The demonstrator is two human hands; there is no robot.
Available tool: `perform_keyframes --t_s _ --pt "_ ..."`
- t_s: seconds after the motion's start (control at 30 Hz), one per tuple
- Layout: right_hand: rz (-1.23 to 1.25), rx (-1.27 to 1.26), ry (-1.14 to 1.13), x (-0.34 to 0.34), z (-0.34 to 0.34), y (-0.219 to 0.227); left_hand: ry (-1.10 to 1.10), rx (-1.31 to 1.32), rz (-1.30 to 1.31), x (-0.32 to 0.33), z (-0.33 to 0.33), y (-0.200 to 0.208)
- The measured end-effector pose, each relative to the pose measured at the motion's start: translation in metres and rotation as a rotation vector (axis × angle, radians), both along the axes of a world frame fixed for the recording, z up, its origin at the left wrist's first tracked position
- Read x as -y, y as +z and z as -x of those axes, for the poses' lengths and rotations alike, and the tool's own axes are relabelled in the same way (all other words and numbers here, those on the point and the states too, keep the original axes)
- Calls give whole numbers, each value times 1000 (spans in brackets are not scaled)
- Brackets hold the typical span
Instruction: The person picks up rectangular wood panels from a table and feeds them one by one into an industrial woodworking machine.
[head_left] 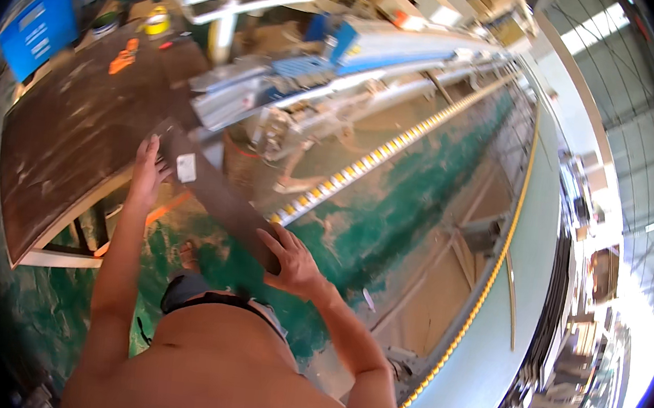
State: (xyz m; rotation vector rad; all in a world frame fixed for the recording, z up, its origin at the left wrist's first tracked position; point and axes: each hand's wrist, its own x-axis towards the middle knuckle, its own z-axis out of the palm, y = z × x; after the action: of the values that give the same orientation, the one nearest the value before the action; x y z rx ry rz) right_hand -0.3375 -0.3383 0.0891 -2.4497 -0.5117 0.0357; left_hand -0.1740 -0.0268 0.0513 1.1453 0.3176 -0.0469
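Note:
A long, narrow dark brown panel point(221, 198) with a white label slants in front of my body, from upper left to lower right. My left hand point(150, 165) grips its upper left end, thumb up along the edge, close to the brown-topped table. Around the lower right end, the fingers of my right hand point(294, 264) are closed, thumb side toward me. The panel is off the floor, and motion blurs its far end slightly.
The brown table point(72, 148) stands at left, with orange-handled tool point(124, 57) and a yellow tape roll point(157, 21) on top. A rail with yellow rollers point(370, 169) runs away to the right. Beyond it, a large pale glass sheet point(488, 330) leans over another roller row. Green floor lies underfoot.

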Motion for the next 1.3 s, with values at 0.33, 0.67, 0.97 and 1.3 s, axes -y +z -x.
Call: perform_keyframes --t_s 0.33,0.67,0.97,1.3 --pt "834 81 377 -119 -264 -26 427 -167 202 -165 44 -108" --pt "400 94 -417 -59 -368 -134 -123 -247 -132 -132 -5 -100" --pt "-1337 -681 -572 -90 -349 -110 -277 -464 -745 -129 -47 -63" --pt "-1245 -740 -557 -47 -370 -84 -439 -231 -1490 -88 -79 -34"
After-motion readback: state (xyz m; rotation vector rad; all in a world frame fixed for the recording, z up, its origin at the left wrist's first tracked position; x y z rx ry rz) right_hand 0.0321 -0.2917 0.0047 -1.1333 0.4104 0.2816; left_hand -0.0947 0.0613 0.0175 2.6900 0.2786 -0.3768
